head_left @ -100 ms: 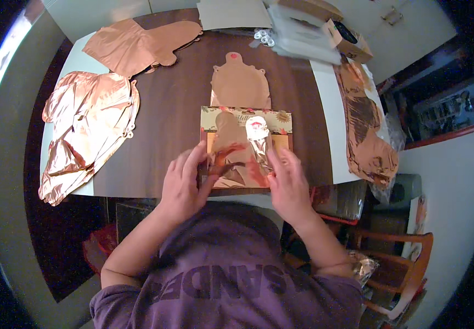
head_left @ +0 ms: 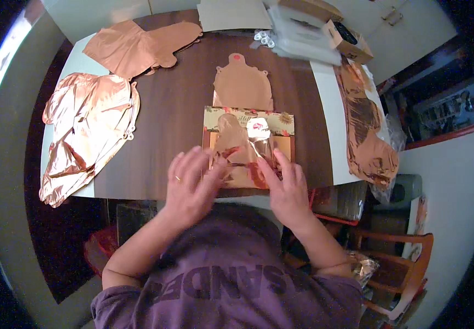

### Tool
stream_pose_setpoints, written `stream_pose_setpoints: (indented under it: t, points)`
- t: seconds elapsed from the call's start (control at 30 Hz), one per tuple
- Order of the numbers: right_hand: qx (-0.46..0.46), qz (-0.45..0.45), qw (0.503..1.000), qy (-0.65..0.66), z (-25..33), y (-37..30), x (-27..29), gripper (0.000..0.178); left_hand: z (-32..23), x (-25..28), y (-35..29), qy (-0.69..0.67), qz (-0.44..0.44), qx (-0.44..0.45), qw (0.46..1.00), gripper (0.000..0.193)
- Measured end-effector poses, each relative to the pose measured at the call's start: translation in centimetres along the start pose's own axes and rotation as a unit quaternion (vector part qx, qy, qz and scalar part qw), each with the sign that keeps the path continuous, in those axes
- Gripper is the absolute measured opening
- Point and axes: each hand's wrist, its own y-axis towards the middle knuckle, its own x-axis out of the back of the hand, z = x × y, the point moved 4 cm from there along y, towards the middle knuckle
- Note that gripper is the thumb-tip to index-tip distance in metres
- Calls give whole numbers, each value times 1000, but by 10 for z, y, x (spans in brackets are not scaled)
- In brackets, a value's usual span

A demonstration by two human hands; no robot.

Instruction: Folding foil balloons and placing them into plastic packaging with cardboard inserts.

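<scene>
So the flat packet [head_left: 237,143] just shifted a touch right, and the right hand's [head_left: 290,189] fingers slid from its edge onto its lower front, so they cover more of it now. It's at the table's [head_left: 176,98] near edge, overlapping a copper foil piece [head_left: 242,88]. Left hand [head_left: 190,183] is blurry, fingers bent over its left side; can't tell if either's pinching. Fancy lettering up top, no legible brand.

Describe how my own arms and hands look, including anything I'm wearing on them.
Your left hand and right hand are both ungloved, and the left wears a thin gold-coloured ring. Your forearms are uncovered, with loose, short purple sleeves above them, matching the shirt. No watch shows.
</scene>
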Motion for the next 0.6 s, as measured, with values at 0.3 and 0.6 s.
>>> stream_pose_setpoints:
  t: [0.3, 0.6]
  points:
    - [-33, 60, 997, 39, -35, 24, 23, 59, -27, -26, 7, -9, 298, -131, 946, 86]
    - [-128, 180, 945, 242, -128, 119, 8, 48, -28, -26, 7, -2, 319, -139, 937, 86]
